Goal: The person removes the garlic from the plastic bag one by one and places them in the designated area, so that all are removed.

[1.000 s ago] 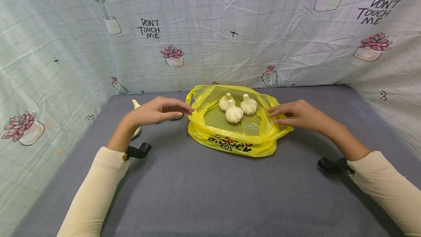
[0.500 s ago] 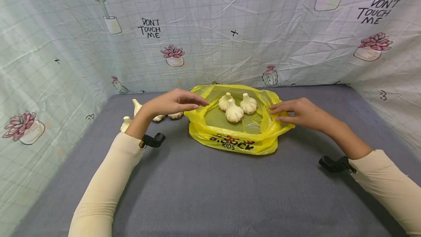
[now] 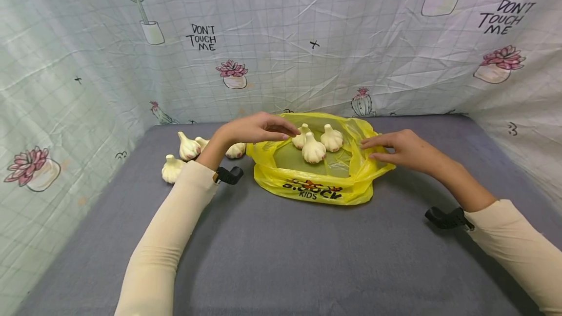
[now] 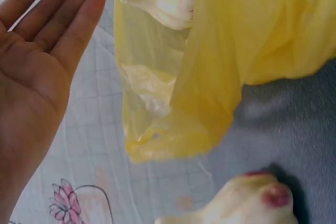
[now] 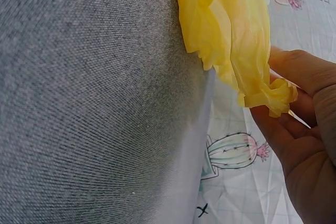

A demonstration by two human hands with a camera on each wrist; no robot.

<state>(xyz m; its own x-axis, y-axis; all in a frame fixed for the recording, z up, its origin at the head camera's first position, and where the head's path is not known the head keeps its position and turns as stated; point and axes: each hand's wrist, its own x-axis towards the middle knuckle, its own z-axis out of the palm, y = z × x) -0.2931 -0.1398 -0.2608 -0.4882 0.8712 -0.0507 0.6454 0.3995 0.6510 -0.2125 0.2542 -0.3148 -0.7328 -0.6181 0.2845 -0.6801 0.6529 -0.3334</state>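
A yellow plastic bag (image 3: 313,187) with dark lettering lies with its mouth open, and 3 garlic bulbs (image 3: 313,150) sit inside. Over the bag's left side is my left hand (image 3: 259,128), fingers extended, its tips overlapping the nearest bulb in the head view. In the left wrist view its palm and straight fingers show with nothing in them, beside the bag. My right hand (image 3: 406,150) holds the bag's right rim. From the right wrist, the crumpled edge of the bag (image 5: 273,98) shows between thumb and fingers.
Several more garlic bulbs (image 3: 189,148) lie on the grey cloth (image 3: 307,257) left of the bag, partly behind my left forearm. A printed fabric backdrop (image 3: 281,38) rises behind and at both sides. Black wrist mounts (image 3: 230,175) stick out from both sleeves.
My left hand has moved right, from the bag's left edge to over its opening, uncovering bulbs on the cloth. The right hand stays at the rim, and the bulbs inside remain in place.
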